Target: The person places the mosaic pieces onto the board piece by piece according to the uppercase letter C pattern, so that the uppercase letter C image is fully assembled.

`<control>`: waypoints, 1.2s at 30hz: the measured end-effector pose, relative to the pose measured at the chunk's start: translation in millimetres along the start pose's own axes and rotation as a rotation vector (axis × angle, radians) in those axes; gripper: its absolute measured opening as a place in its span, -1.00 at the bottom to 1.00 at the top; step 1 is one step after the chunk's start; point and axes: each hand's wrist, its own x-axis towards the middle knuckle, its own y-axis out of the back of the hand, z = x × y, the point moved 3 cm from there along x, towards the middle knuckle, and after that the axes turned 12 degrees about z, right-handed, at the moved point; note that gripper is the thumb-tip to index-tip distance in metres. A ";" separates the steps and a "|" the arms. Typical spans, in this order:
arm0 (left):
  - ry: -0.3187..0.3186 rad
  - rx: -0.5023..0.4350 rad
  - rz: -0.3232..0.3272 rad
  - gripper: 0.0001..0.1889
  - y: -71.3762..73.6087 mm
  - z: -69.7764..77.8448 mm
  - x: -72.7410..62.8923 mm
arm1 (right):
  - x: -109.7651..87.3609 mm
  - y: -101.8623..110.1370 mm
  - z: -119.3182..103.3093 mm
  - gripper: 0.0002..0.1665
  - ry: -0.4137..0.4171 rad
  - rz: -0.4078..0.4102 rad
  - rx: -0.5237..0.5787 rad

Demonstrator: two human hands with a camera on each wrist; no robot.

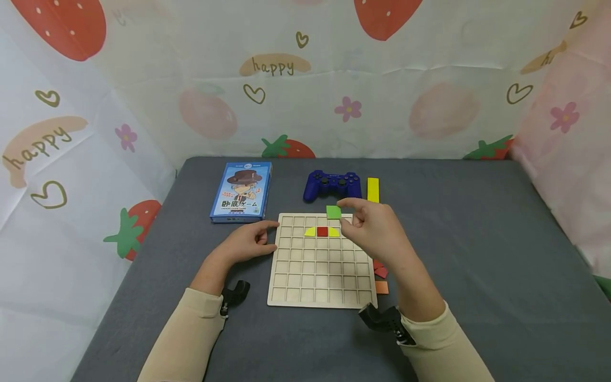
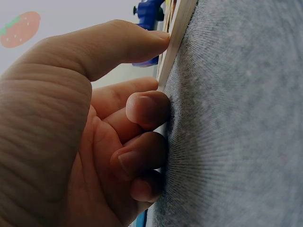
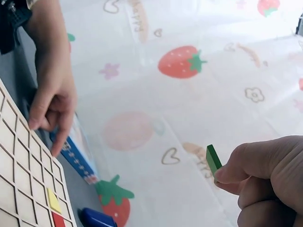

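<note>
Beige sleeves [image 1: 183, 329] lead to a gridded board [image 1: 315, 281]; the left hand [image 1: 245, 244] touches its left edge, thumb and forefinger extended, and the right hand [image 1: 377, 231] pinches a green tile [image 1: 333, 212], raised near its far edge. Work looks early: a red square [image 1: 322, 232] sits between yellow pieces [image 1: 310, 232]; the tile and an orange piece [image 1: 382, 287] are unplaced. Squarish, without clear long axis, the tile faces the head camera.

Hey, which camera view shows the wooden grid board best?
The head view: nearly all the grid board shows, though the right hand covers some. The left wrist view catches only a slim edge; the right wrist view, one portion with a yellow piece and a red piece.
</note>
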 end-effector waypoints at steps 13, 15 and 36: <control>-0.005 -0.001 0.004 -0.38 -0.6 -4.4 1.6 | -0.3 -46.0 -7.8 -0.58 0.050 -0.045 -0.030; -0.008 -0.002 0.003 -0.38 -0.3 -3.9 1.6 | 0.6 -52.5 -5.9 -0.58 0.046 -0.060 -0.040; -0.002 0.010 0.009 -0.39 -2.7 -9.1 4.3 | 12.0 -102.6 37.4 -0.54 -0.012 -0.171 -0.222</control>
